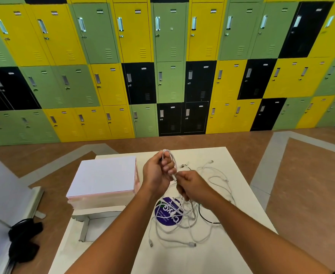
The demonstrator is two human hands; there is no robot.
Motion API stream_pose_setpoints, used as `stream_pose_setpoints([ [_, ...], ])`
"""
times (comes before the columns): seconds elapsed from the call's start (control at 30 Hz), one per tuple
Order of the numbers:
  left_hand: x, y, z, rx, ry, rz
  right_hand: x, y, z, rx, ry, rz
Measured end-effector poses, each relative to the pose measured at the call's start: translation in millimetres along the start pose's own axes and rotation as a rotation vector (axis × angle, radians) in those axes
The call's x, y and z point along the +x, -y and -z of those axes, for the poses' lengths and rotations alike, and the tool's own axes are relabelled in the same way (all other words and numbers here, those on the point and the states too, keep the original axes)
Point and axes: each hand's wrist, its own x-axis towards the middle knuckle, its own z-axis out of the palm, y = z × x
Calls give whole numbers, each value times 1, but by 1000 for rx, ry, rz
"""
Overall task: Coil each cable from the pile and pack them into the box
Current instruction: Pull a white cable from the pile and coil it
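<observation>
My left hand (157, 174) is raised above the table and grips a small loop of white cable (173, 162) that arches over its fingers. Just to its right, my right hand (190, 184) pinches the same cable's trailing strand, which drops to the pile. The pile of tangled white cables (218, 182) sprawls across the white table (202, 258), with a thin black cable (206, 219) mixed in and plugs lying at the front. A white box with pink sides (103, 178) stands closed at the left of the table.
A purple round sticker (165, 213) lies under the cables. An open cardboard flap or tray (95, 226) sits in front of the box. Black straps (22, 240) lie on the floor at left. Coloured lockers (168, 66) fill the wall behind the table.
</observation>
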Motion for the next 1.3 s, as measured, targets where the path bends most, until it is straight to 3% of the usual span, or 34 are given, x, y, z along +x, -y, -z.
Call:
stream_pose_setpoints([
  [0.27, 4, 10, 16, 581, -129, -316, -12, 12, -4, -304, 183, -111],
  [0.4, 0, 14, 21, 868, -82, -394, -12, 31, 4, -475, 229, -79],
  [0.57, 0, 13, 15, 1199, 73, -436, -4, 56, 20, -921, -40, 135],
  [0.67, 7, 5, 8, 1244, 39, -420, -4, 65, 20, -1024, -215, 211],
  [0.77, 11, -2, 6, 1273, 63, -380, -1, 70, 21, -1028, -288, 237],
  [0.93, 7, -14, 4, 1054, 112, -133, 11, 70, 35, -654, -119, 177],
  [1.07, 3, -25, 2, 936, 118, -43, 16, 57, 41, -356, -202, 270],
  [1.13, 3, -29, 2, 771, 109, 47, 19, 49, 40, -240, -200, 284],
  [1.3, 1, -29, 7, 255, 194, 216, 19, 37, 23, -5, -14, 243],
])
